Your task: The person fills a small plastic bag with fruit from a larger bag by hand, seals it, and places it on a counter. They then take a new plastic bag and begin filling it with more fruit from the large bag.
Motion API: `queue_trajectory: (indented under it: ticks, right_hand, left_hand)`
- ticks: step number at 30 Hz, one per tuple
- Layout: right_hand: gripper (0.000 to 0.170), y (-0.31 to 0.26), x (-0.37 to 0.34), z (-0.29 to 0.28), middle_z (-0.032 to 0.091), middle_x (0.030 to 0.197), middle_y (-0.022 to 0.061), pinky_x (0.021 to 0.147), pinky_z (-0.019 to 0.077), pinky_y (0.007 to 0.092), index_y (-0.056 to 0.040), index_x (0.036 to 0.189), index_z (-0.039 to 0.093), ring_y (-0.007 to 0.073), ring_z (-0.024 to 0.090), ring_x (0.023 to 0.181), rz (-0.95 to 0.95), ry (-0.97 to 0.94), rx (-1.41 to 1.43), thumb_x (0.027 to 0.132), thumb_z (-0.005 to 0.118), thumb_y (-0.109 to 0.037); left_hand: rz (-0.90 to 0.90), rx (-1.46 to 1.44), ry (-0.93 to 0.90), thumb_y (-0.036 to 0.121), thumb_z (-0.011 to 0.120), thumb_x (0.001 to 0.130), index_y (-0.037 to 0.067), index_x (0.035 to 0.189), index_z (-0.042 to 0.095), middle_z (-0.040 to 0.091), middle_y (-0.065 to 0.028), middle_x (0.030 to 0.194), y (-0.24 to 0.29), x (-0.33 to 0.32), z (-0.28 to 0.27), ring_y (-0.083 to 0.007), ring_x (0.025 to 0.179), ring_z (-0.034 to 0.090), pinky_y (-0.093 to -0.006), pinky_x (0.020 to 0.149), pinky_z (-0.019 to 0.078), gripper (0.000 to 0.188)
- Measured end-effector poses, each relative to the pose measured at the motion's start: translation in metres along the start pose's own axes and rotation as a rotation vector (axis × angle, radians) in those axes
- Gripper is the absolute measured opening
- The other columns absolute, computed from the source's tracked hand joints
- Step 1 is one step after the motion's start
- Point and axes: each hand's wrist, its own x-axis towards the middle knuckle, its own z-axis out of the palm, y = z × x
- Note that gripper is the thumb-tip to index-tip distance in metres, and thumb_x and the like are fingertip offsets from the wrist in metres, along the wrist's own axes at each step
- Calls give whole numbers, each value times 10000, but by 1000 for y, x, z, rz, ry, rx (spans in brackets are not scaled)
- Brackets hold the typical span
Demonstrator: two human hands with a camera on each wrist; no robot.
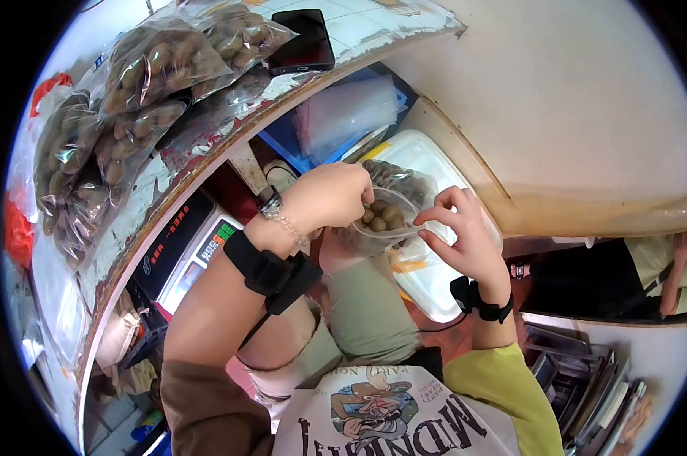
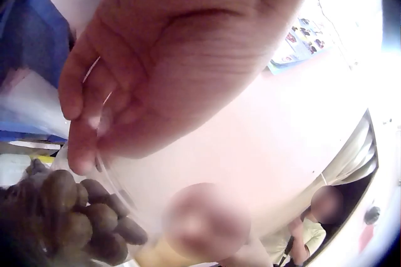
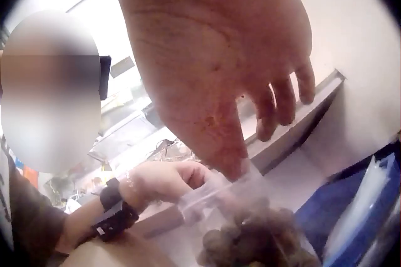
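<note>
A clear plastic bag [image 1: 374,242] with several olive-brown oval fruits [image 1: 385,216] inside stands over the person's lap, its mouth spread wide. At the near left of its mouth, my left hand [image 1: 336,196] grips the rim with curled fingers. My right hand [image 1: 469,239] pinches the opposite side of the rim between thumb and forefinger, the other fingers raised and bent. In the left wrist view the fruits [image 2: 75,217] sit beneath the left fingertips. The right wrist view shows the bag's film [image 3: 219,201] rising to the right thumb.
Behind the open bag, another filled bag [image 1: 400,176] lies on a white lid [image 1: 419,148]. A blue bin [image 1: 283,140] holds clear plastic sheets [image 1: 343,114]. Filled bags [image 1: 157,64] and a phone [image 1: 305,42] lie on the worn counter [image 1: 207,125]. A scale [image 1: 207,254] stands below.
</note>
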Motion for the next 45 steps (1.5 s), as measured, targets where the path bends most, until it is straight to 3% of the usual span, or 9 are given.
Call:
queue_trajectory:
  ticks: [5, 6, 8, 13, 22, 26, 33, 39, 45]
  right_hand:
    - [179, -10, 6, 12, 559, 853, -4, 984, 247, 481, -148, 859, 637, 190, 529, 987, -98, 62, -251, 717, 663, -43]
    - [185, -25, 7, 15, 579, 819, -33, 1002, 210, 500, -151, 839, 631, 172, 547, 1006, -122, 105, -319, 710, 657, -22]
    - [163, -49, 6, 24, 566, 765, -17, 1018, 210, 504, -148, 838, 631, 183, 555, 1010, -228, 147, -317, 719, 629, -37]
    - [119, -6, 10, 34, 607, 805, -1, 1035, 179, 483, -116, 865, 622, 198, 553, 989, -9, 171, -224, 792, 641, -24]
    - [205, 3, -5, 33, 568, 839, -8, 999, 230, 473, -123, 883, 587, 234, 528, 976, 0, 366, -302, 746, 610, 28]
    - [175, 2, -12, 33, 567, 839, -17, 1006, 219, 459, -136, 873, 586, 214, 521, 987, -41, 333, -378, 761, 623, -6]
    - [176, -1, -31, 33, 582, 855, -18, 998, 231, 440, -141, 877, 591, 214, 517, 996, -30, 289, -329, 761, 643, -19]
    - [183, 7, -41, 35, 557, 832, 75, 831, 397, 355, -45, 873, 562, 273, 544, 848, -42, 215, -21, 737, 617, 62]
    - [202, -8, -33, 41, 554, 839, 44, 909, 381, 400, -67, 885, 577, 240, 553, 835, -173, 187, -51, 730, 621, 54]
  left_hand:
    - [-44, 37, 39, 53, 547, 749, 39, 966, 673, 643, -165, 943, 8, -10, -6, -299, 865, 635, -379, 745, 502, 251]
    - [46, 79, 115, 35, 551, 745, 26, 923, 692, 650, -156, 920, -8, -5, -4, -263, 732, 655, -353, 654, 512, 227]
    - [-199, -90, -21, 7, 544, 737, 7, 876, 709, 657, -132, 825, -6, 4, -22, -212, 597, 642, -328, 562, 501, 215]
    - [-212, -78, -89, -7, 539, 732, -16, 855, 714, 666, -127, 713, 6, 4, -21, -206, 548, 629, -326, 559, 502, 214]
    - [-106, -209, -41, 2, 566, 708, -23, 858, 703, 645, -110, 714, 11, 6, -30, -167, 643, 629, -291, 579, 494, 205]
    - [47, -79, 261, -32, 552, 667, -16, 812, 709, 647, -128, 747, 1, 6, -17, -185, 592, 610, -300, 565, 488, 214]
    - [-52, -198, -160, -1, 566, 740, -37, 974, 559, 585, -118, 859, -6, 8, -8, -149, 642, 643, -295, 554, 487, 237]
    - [-90, 83, -170, 65, 576, 764, 17, 1074, 471, 561, -125, 802, 6, 11, 0, -226, 670, 658, -345, 604, 495, 331]
    - [-151, 330, -207, 202, 614, 748, 4, 947, 573, 597, -161, 773, 7, 14, 8, -303, 679, 632, -383, 615, 492, 283]
